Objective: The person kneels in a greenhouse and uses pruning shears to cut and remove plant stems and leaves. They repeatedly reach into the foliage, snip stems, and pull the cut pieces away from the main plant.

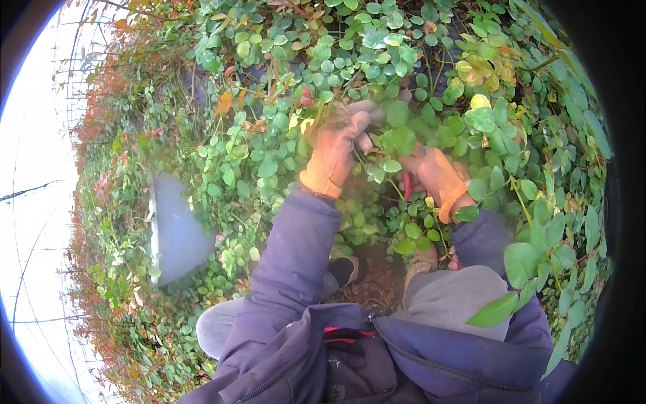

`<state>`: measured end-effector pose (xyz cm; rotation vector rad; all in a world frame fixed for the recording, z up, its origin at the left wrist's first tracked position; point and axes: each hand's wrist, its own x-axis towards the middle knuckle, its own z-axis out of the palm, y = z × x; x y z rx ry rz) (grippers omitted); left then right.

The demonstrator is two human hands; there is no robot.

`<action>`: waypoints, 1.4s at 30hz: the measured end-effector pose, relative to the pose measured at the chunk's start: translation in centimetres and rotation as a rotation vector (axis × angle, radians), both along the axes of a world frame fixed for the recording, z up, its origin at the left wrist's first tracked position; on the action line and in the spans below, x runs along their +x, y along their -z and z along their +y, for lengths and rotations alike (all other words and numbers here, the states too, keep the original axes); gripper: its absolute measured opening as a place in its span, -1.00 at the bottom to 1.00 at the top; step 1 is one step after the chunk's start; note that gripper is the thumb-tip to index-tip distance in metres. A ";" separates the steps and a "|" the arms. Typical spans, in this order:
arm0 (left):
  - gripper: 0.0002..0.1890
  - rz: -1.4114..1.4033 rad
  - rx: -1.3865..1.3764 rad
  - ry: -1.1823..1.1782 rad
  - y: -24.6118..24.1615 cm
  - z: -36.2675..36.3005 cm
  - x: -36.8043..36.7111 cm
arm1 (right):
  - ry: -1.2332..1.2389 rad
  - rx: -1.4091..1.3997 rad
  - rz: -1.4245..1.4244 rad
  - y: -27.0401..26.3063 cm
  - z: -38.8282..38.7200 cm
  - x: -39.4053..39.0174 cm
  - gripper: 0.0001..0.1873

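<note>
My left hand (339,146), in an orange knitted work glove with greyish fingers, reaches into the leafy stems at the centre. Its fingers are bent around a thin stem, partly hidden by leaves. To its right is my right hand (429,171) in a matching glove, closed on a tool with red handles (407,186). The tool's working end is hidden by leaves, so its exact kind cannot be told. Green rose-like foliage (398,113) lies over and between both hands, and a small red bud or young leaf (306,97) shows just above my left hand.
Dense shrubs surround me, with leafy shoots (525,262) close on the right. A pale, translucent panel (179,230) stands among the plants at left. My bent knees (456,298) and shoes (344,270) are below, over brown soil with dry leaves (378,283).
</note>
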<state>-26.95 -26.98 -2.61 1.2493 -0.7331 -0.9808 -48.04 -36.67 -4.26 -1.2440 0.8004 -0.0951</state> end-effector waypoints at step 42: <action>-0.49 -0.068 0.020 0.014 -1.1 -0.1 -0.6 | 0.116 0.093 -0.015 0.5 0.7 -0.3 -0.62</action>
